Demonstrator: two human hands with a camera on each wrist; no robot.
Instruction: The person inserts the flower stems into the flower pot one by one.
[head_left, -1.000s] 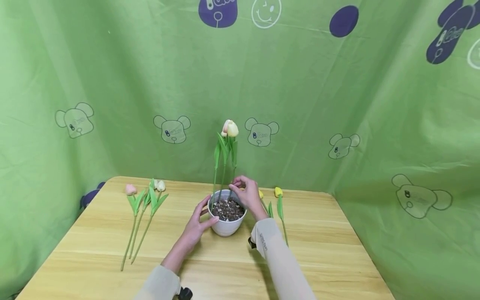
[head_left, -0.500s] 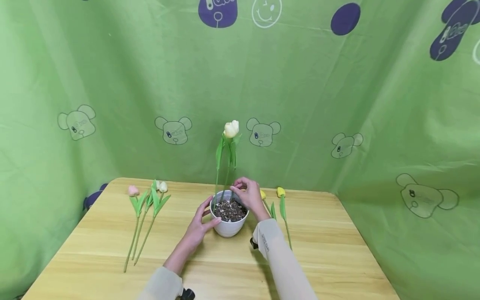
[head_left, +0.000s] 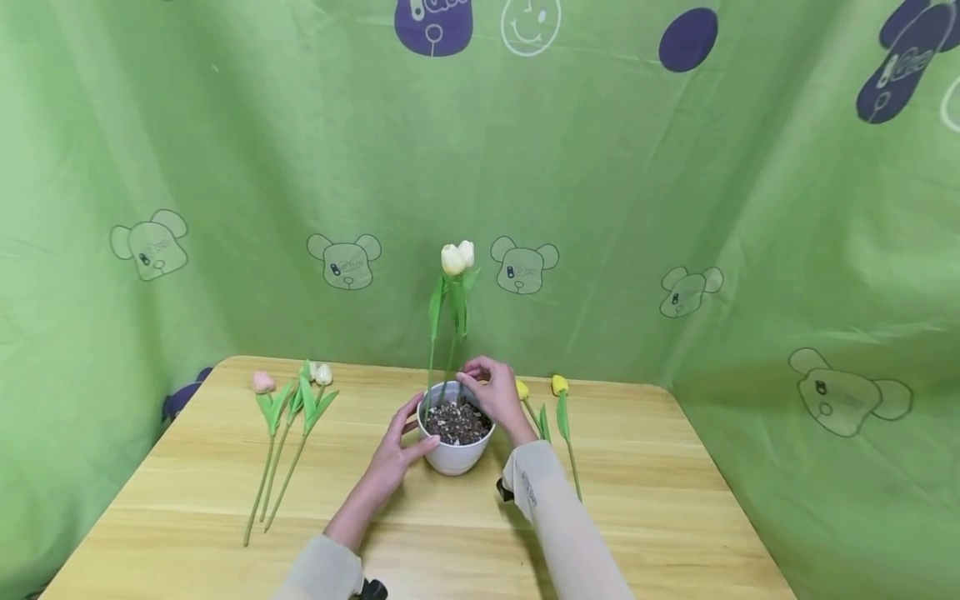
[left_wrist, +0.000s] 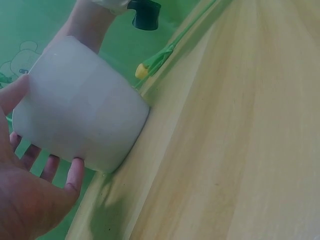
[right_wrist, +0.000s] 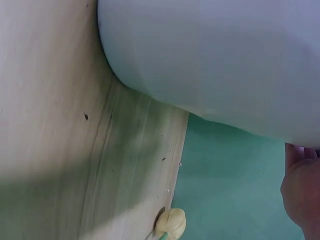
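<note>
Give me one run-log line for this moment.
left hand: gripping white pot; right hand: by pot's far-right rim, hold unclear; upright tulips: stems in pot; yellow tulips: lying right of pot

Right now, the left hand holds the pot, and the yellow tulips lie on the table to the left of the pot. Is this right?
Not entirely: the yellow tulips lie to the right of the pot, as the head view shows. The rest is right: the left hand holds the pot, and those tulips lie on the table.
</note>
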